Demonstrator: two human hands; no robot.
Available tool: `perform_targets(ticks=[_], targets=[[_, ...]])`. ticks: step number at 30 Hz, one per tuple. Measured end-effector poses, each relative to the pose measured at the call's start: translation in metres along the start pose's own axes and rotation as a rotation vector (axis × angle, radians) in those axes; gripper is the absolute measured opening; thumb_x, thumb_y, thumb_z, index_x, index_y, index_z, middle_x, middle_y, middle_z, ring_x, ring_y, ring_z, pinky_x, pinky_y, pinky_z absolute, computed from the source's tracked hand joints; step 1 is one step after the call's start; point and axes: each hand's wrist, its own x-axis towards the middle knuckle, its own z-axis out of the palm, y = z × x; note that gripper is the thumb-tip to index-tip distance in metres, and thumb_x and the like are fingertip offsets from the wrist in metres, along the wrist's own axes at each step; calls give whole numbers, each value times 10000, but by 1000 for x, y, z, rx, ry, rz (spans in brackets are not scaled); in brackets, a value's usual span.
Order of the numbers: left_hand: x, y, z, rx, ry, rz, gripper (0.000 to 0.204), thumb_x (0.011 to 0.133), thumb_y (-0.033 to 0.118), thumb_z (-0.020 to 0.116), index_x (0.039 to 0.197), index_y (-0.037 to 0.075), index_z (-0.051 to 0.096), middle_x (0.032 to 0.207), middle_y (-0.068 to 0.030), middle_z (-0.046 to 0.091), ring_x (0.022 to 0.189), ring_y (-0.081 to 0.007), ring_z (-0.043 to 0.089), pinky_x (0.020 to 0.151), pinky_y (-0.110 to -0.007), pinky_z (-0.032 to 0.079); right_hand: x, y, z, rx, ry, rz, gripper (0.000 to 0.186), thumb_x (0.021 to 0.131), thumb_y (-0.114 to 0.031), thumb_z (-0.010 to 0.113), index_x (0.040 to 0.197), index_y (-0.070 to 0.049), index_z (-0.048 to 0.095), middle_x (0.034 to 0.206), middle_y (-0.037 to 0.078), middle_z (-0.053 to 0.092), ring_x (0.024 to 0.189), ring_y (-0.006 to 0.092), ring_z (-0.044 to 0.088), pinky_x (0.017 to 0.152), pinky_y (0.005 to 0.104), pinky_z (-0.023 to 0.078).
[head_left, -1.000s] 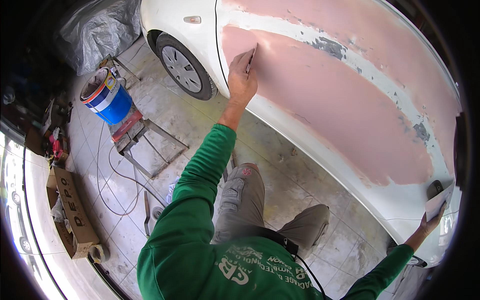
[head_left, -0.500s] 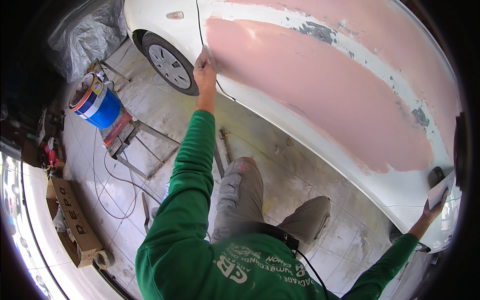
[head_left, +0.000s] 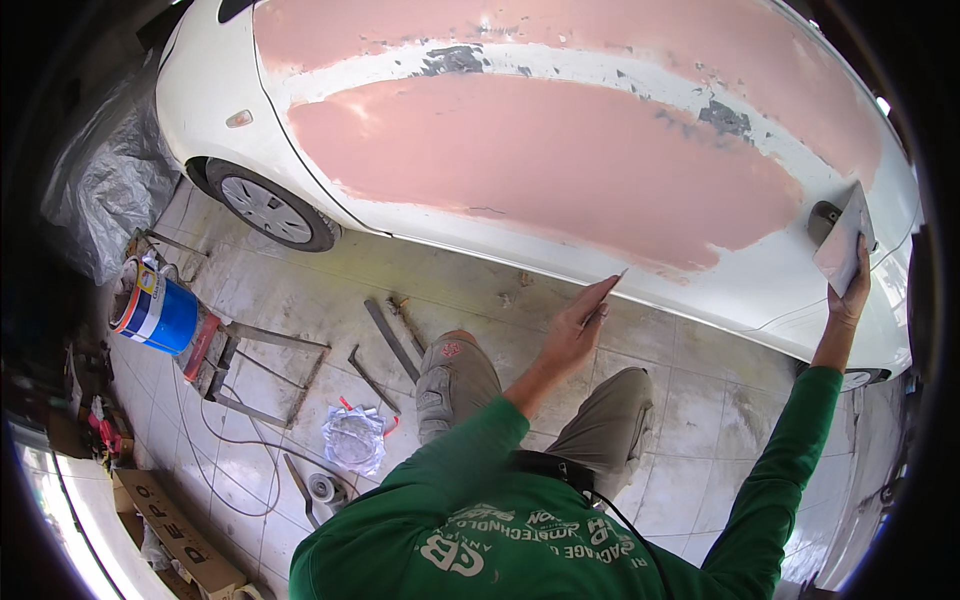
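Note:
The car door (head_left: pixel 340 182) stands before me, white with large pink filler patches (head_left: pixel 560 160) and bare grey spots. My left hand (head_left: pixel 572 328) is held over the floor, just off the door's lower edge. Its fingers are closed on a thin putty spreader (head_left: pixel 619 279), seen nearly edge-on and mostly hidden by the hand. At the right, my right hand (head_left: pixel 853 288) grips a flat, pale putty board (head_left: pixel 846 245) by its lower end. The board is tilted up in front of the dark door handle (head_left: pixel 823 220).
A blue paint bucket (head_left: pixel 170 318) sits on a metal-legged stand (head_left: pixel 270 340) at the left. On the tiled floor lie a foil-like sheet (head_left: pixel 355 438), a can (head_left: pixel 325 488), metal bars (head_left: pixel 392 340) and a hose. A cardboard box (head_left: pixel 185 535) stands lower left; silvery plastic sheeting (head_left: pixel 115 190) hangs upper left.
My left hand has come away from the front edge of the door and moved right and down with the spreader. The right hand has risen with the board. The view has swung right.

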Motion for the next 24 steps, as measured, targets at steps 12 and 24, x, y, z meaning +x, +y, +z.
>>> perform_targets(ticks=[12,24], targets=[[-4,103,-46,116,-192,279,464,1033,113,559,1490,50,511,1588,-175,378,1432,-316,431,1166,-423,360,-295,206,217,484,-171,731,542,1043,-388,555,1467,-58,486,1326,111,622,1163,246,633,977,400,533],[-44,59,-95,1066,-661,126,526,923,78,657,1432,200,601,1532,-118,463,1348,-360,512,1058,-482,478,-332,231,188,819,-23,883,447,1030,-355,546,1345,-38,543,1167,142,685,995,270,701,849,404,589]])
